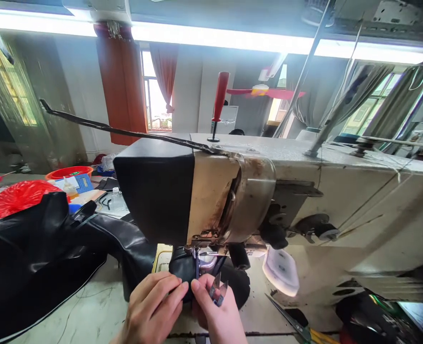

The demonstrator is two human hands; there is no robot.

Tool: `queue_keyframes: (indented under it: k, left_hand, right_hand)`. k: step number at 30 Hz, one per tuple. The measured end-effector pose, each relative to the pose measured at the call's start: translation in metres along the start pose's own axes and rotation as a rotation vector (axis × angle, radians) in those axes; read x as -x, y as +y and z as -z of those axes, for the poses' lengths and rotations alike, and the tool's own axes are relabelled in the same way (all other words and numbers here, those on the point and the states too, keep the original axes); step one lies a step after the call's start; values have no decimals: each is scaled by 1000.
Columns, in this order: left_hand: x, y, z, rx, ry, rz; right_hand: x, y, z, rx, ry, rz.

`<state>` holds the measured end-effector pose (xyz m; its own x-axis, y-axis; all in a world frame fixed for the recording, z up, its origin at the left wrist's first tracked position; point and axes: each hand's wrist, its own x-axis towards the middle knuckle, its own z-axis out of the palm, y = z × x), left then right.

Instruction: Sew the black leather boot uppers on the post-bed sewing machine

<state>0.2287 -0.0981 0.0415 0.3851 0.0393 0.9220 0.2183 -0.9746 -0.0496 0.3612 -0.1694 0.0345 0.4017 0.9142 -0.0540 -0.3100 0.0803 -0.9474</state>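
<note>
A sewing machine [215, 196] stands in front of me, its lamp lit around the needle and presser foot [197, 263]. A piece of black leather [183, 268] lies under the foot, its near part hidden by my hands. My left hand [154, 306] is closed, fingertips pinched at the near edge of the leather. Close beside it, my right hand [220, 306] pinches the same edge between thumb and fingers. Small thread snips [217, 290] sit in that right hand, their blades pointing up and away from the leather.
Black leather pieces [57, 239] are heaped on the left. Yellow-handled scissors [293, 321] lie to the right, near a lit white plastic box [281, 272]. A red-handled screwdriver [220, 98] stands on the machine head. A red plastic bag [25, 197] sits far left.
</note>
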Motion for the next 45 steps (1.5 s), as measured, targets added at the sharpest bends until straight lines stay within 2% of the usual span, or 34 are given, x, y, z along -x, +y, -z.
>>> queue_keyframes:
  k: [4, 8, 11, 15, 20, 23, 27, 31, 34, 37, 39, 42, 45]
  left_hand:
    - [-7, -1, -1, -7, -19, -41]
    - [-4, -4, -5, -5, -35, -96]
    - [0, -3, -7, -52, -49, -60]
    - [1, 1, -10, -76, -56, 29]
    - [0, -5, -18, -88, -9, 39]
    - [-1, -11, -23, -67, 3, 29]
    - [-5, -15, -25, -77, 5, 30]
    - [-14, -16, -24, -81, -6, 71]
    - [-18, -18, -23, -58, -57, 74]
    - [-16, -21, -23, -34, -64, 98]
    - [-13, -23, -24, -15, -59, 108]
    - [-6, -25, -27, 4, -75, 122]
    - [-3, -26, -28, 17, -89, 135]
  right_hand:
    - [-1, 6, 5, 66, 16, 6]
    - [-6, 14, 13, 188, 36, 51]
    - [-10, 18, 16, 224, 67, 72]
    - [-12, 14, 9, 117, 130, 61]
    - [-11, 6, 4, 119, 140, 89]
    - [-10, 11, 11, 78, 132, 99]
    - [-14, 19, 34, -65, 215, 82]
    - [-25, 7, 61, -139, 278, 173]
    - [-33, -9, 75, -269, 217, 227]
    - [-32, -14, 79, -341, 89, 227]
    - [-31, -11, 79, -345, 55, 238]
    - [-33, -12, 79, -290, 87, 268]
    - [-38, -29, 75, -210, 143, 325]
